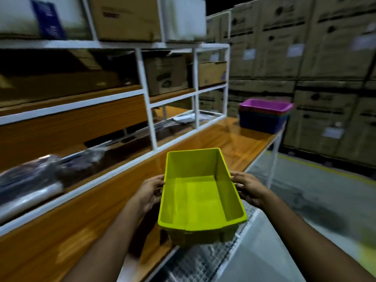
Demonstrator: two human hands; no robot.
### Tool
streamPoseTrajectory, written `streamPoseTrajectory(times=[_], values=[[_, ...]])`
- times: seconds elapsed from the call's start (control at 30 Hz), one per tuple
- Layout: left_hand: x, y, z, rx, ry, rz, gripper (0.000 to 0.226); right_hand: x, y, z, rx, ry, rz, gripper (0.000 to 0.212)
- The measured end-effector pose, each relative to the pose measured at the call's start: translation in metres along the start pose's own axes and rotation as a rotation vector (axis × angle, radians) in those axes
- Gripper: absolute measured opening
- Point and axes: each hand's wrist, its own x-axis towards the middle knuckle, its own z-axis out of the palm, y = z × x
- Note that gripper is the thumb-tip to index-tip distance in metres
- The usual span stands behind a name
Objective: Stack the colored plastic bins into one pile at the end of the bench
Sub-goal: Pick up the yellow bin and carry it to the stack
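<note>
I hold an empty yellow-green plastic bin (200,197) in the air over the bench's front edge, its open top facing me. My left hand (149,193) grips its left long rim and my right hand (249,189) grips the right one. At the far end of the wooden bench (234,139) stands a pile of nested bins (264,115), with a purple one on top and a dark blue one at the bottom. The pile is well ahead of the bin I hold.
A white-framed shelf unit (146,92) with cardboard boxes runs along the bench's left side. Plastic-wrapped bundles (34,180) lie on its lowest level. Stacked cartons (325,68) wall off the right and back. A wire grid (203,259) sits below my arms, with grey floor (315,200) to the right.
</note>
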Motion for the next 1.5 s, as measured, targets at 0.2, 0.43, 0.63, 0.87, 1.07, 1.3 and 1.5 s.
streamPoseTrajectory(times=[0.2,0.43,0.63,0.87,1.07,1.3,1.5], values=[[0.081,-0.010,0.161,0.081,-0.155,-0.020,0.038,-0.005,-0.040,-0.163,0.023,0.134,-0.073,0.026],[0.156,-0.019,0.334,0.196,-0.282,-0.012,0.037,-0.004,-0.098,-0.321,0.022,0.317,-0.143,0.020],[0.231,-0.014,0.446,0.235,-0.376,0.005,0.032,0.019,-0.137,-0.417,0.040,0.450,-0.182,0.023],[0.352,-0.011,0.567,0.227,-0.570,0.000,0.036,0.061,-0.182,-0.516,0.032,0.633,-0.210,0.028],[0.437,0.009,0.658,0.219,-0.618,-0.021,0.034,0.104,-0.228,-0.581,0.081,0.737,-0.237,0.030],[0.510,0.052,0.744,0.126,-0.620,0.045,0.029,0.164,-0.308,-0.658,0.105,0.692,-0.321,0.029],[0.566,0.095,0.786,0.030,-0.467,0.121,0.025,0.245,-0.387,-0.720,0.053,0.516,-0.301,0.036]])
